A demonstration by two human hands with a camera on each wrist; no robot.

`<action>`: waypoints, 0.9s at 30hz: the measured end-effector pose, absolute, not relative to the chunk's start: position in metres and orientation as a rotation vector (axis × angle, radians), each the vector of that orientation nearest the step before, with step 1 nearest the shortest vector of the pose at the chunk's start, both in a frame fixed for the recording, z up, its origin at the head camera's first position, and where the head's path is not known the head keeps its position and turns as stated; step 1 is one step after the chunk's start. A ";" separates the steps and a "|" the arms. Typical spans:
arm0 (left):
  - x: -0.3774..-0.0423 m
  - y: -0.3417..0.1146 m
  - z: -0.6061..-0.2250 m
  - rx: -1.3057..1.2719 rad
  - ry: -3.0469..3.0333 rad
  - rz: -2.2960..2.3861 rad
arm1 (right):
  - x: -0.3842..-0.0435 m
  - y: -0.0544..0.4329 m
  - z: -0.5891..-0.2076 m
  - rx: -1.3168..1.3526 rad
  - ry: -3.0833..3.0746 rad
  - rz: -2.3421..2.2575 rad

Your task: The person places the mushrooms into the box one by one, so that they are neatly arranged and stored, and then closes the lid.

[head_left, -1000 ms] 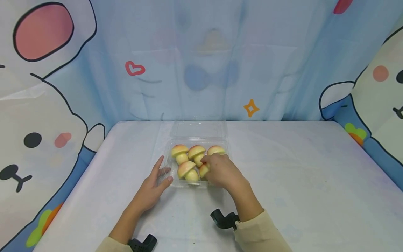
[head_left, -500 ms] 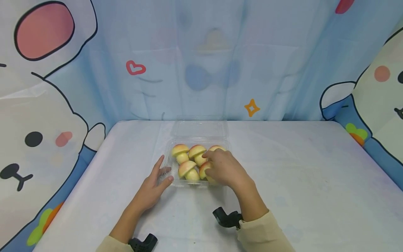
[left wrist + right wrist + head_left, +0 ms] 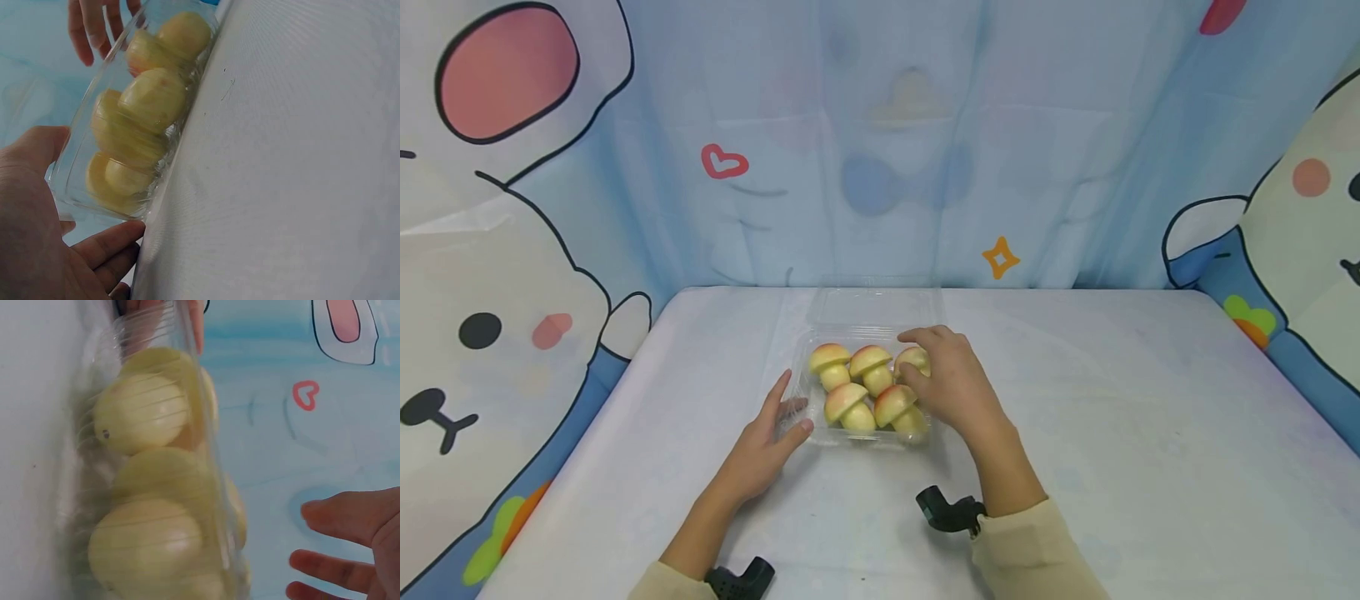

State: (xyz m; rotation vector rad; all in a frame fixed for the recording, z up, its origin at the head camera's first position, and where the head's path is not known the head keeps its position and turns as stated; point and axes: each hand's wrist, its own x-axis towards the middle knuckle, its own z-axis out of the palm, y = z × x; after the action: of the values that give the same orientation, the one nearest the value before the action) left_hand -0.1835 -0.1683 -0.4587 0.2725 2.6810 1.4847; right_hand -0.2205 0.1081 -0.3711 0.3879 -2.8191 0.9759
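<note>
Several yellow mushroom-shaped pieces with reddish caps [image 3: 847, 406] lie in two rows inside a clear plastic box [image 3: 865, 438]. My left hand [image 3: 760, 450] is at the box's left end, thumb near the rim and fingers straight along the side. In the left wrist view, its fingertips [image 3: 132, 232] are right at the box's lower corner. Over the right end of the box is my right hand [image 3: 951, 379], thumb and fingers spread around the far right mushroom piece [image 3: 913, 360], which it partly covers. In the right wrist view, the right hand's fingers [image 3: 334, 572] are above the box rim, with nothing between them.
The box's clear hinged lid [image 3: 876, 306] stands open behind it. A white cloth covers the table [image 3: 1135, 450]. Behind the table hangs a blue cartoon curtain [image 3: 880, 150]. Black camera mounts [image 3: 951, 510] are worn at both wrists.
My right hand has moved off the front right mushroom piece, leaving it in the box, and back and right over the far right one, fingers opening. The left hand stays put.
</note>
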 end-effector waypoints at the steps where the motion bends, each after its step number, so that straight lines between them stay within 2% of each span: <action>1: -0.183 -0.168 -0.459 0.273 2.683 1.483 | -0.222 0.109 -0.373 0.374 -2.799 0.982; 12: -0.184 -0.169 -0.459 0.278 2.678 1.487 | -0.239 0.125 -0.396 0.297 -2.543 1.158; 22: -0.183 -0.169 -0.460 0.284 2.677 1.493 | -0.251 0.139 -0.418 0.250 -2.573 1.251; 27: -0.184 -0.169 -0.460 0.279 2.675 1.501 | -0.258 0.138 -0.430 0.237 -2.495 1.454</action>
State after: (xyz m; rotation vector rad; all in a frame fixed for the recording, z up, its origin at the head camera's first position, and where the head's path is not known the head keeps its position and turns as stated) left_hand -0.1837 -0.1689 -0.4604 0.2787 2.6751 1.5005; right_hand -0.2579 0.1382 -0.4300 0.2373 -2.4951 1.4540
